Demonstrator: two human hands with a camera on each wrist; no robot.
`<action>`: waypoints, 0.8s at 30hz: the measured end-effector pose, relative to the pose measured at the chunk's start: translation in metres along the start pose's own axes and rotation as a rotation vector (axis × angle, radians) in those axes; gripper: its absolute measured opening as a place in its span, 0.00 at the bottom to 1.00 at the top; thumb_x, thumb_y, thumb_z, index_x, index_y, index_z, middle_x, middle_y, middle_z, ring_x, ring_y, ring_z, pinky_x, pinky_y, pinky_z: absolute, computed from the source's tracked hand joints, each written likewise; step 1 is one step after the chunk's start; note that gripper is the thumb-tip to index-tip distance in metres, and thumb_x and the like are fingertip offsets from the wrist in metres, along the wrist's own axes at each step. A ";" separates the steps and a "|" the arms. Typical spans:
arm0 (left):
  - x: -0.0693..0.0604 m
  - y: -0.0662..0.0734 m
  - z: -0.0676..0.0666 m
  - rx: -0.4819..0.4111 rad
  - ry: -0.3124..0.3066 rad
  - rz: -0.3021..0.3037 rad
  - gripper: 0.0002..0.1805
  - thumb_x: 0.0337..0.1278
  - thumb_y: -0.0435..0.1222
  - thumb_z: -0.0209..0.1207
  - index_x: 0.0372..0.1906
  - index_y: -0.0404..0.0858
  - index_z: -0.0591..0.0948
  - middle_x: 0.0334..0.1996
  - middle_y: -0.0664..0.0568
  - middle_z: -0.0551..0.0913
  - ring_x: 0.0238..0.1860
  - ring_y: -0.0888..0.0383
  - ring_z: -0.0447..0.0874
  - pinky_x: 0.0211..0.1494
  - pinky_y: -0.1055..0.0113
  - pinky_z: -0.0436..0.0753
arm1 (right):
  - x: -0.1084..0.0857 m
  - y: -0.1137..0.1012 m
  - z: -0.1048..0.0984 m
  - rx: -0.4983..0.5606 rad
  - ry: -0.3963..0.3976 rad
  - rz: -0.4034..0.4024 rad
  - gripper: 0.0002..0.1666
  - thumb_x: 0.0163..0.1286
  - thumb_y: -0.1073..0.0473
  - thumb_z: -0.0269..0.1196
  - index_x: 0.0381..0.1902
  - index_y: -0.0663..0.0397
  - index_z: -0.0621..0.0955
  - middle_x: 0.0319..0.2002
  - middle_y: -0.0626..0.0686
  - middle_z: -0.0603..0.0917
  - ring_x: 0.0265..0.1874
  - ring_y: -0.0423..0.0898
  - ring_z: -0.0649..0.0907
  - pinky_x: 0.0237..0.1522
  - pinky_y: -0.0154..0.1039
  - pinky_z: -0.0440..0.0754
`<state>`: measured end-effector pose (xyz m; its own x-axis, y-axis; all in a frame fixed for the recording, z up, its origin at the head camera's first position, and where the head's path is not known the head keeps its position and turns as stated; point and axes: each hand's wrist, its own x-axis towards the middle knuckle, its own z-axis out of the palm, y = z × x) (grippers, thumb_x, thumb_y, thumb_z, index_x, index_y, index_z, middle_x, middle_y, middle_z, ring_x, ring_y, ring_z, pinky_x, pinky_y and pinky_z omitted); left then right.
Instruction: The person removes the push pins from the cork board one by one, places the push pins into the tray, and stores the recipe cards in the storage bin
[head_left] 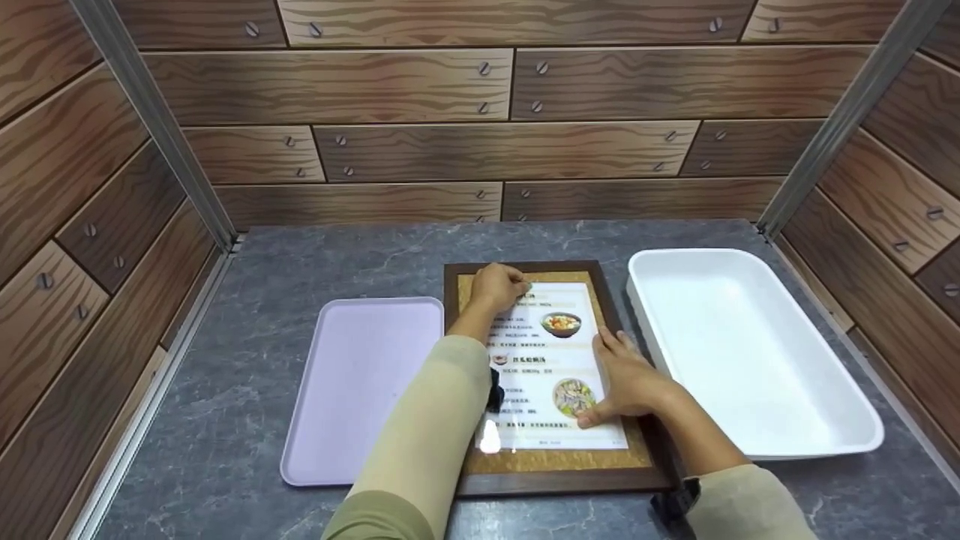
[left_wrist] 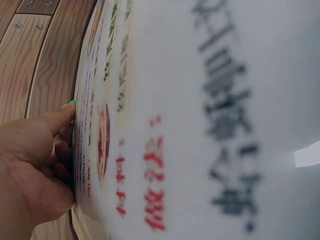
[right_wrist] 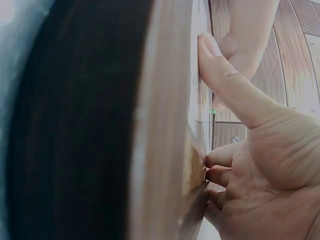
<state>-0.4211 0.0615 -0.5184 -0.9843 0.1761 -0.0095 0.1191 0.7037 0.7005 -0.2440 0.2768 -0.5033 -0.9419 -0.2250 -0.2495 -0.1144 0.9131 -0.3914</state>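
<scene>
Tray (head_left: 360, 397) lies leftmost; the left hand (head_left: 496, 286), fingers curled, apparently pinches a green pin (left_wrist: 73, 102) at the top of the sheet (head_left: 555, 358) on the corkboard (head_left: 547, 459); the right hand (head_left: 628, 379), spread, steadies its right side. Pinning seems in hand, calling for firm pressing next.

At the upper left corner of a white, rectangular printed paper sheet (head_left: 555, 349), the left hand (head_left: 496, 289) pinches a small green object (head_left: 527, 286). Below and right of that grip, the right hand (head_left: 630, 382) lies spread across the sheet's right edge, its thumb on the paper. Under both hands is a rectangular cork-coloured board with a dark brown frame (head_left: 562, 482). Left of the grip and nearer the person lies a flat lilac rectangular tray (head_left: 360, 390); right of both hands, a deep white rectangular tray (head_left: 750, 352). Beyond the grip, past the grey marbled tabletop (head_left: 217, 390), stands a plank-patterned brown wall (head_left: 405, 82).
</scene>
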 end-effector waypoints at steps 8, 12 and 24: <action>-0.001 0.002 0.000 -0.002 -0.002 0.004 0.10 0.74 0.42 0.68 0.52 0.46 0.94 0.52 0.55 0.94 0.57 0.54 0.90 0.65 0.60 0.87 | 0.000 0.001 0.001 -0.010 0.003 -0.006 0.92 0.39 0.34 0.90 0.85 0.76 0.50 0.85 0.76 0.50 0.85 0.79 0.47 0.84 0.72 0.54; 0.000 0.002 0.000 -0.002 -0.006 -0.003 0.10 0.75 0.42 0.68 0.53 0.47 0.94 0.53 0.55 0.94 0.58 0.54 0.90 0.65 0.60 0.86 | -0.001 0.001 0.001 -0.006 0.006 -0.015 0.92 0.39 0.34 0.89 0.85 0.75 0.51 0.86 0.75 0.50 0.85 0.79 0.47 0.84 0.72 0.53; -0.001 0.002 0.001 0.008 0.009 -0.014 0.10 0.75 0.43 0.68 0.51 0.48 0.94 0.50 0.57 0.95 0.55 0.56 0.91 0.64 0.61 0.86 | -0.001 0.000 0.000 0.035 -0.001 -0.017 0.89 0.40 0.38 0.90 0.85 0.72 0.53 0.87 0.71 0.49 0.85 0.79 0.45 0.84 0.74 0.52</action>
<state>-0.4198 0.0633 -0.5183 -0.9870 0.1601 -0.0126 0.1065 0.7113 0.6948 -0.2435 0.2771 -0.5032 -0.9397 -0.2405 -0.2431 -0.1192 0.8966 -0.4265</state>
